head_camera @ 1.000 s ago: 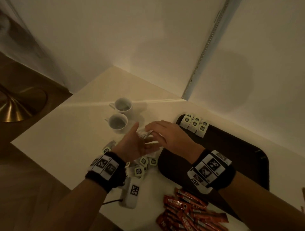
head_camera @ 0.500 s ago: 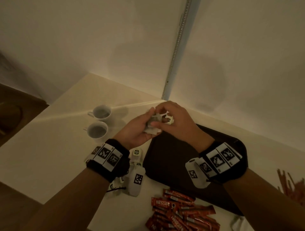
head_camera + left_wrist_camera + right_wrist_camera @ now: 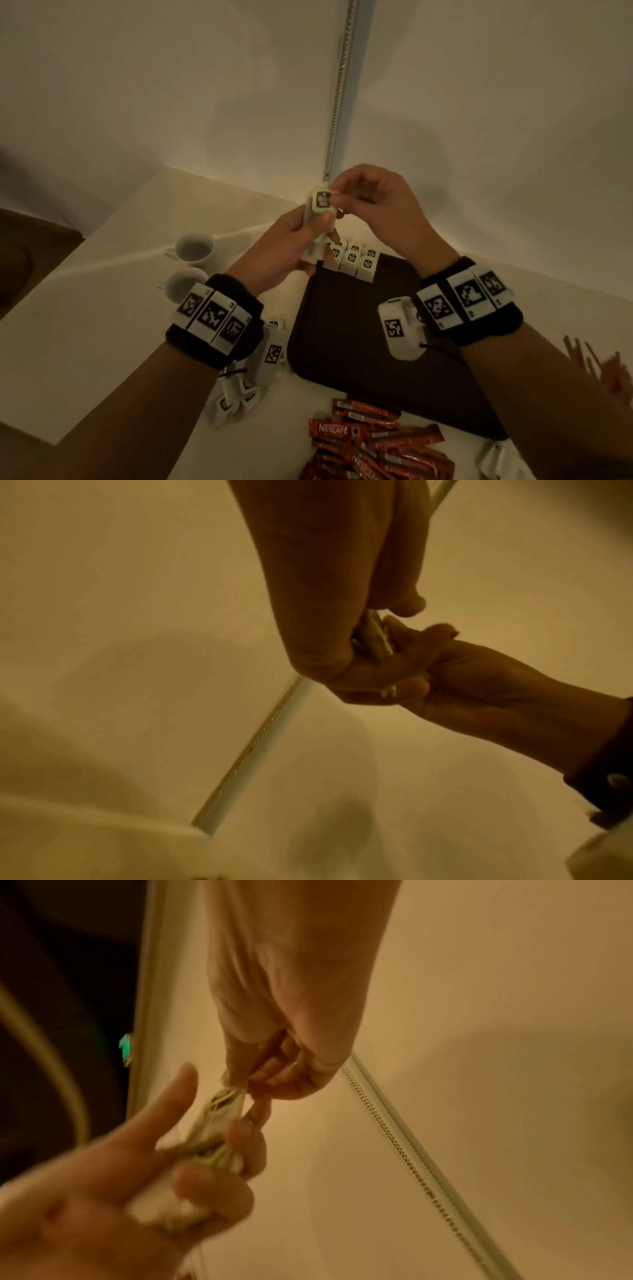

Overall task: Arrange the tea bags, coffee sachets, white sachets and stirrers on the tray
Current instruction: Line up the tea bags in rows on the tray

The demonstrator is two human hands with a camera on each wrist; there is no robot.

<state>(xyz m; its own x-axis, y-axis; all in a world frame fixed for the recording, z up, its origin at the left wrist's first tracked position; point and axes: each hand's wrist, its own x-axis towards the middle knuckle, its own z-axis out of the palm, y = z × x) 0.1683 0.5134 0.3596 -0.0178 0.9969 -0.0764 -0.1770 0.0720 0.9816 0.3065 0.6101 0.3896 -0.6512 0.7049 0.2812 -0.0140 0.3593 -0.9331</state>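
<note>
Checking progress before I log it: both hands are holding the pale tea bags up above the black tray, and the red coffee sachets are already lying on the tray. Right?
Not quite. The head view shows the red coffee sachets on the white table, beside the black tray. The left hand and right hand do hold pale tea bags.

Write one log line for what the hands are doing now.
left hand: holds bunch of white tea bags | right hand: pinches top bag | dark rectangular tray: one bag cluster at far corner
</note>
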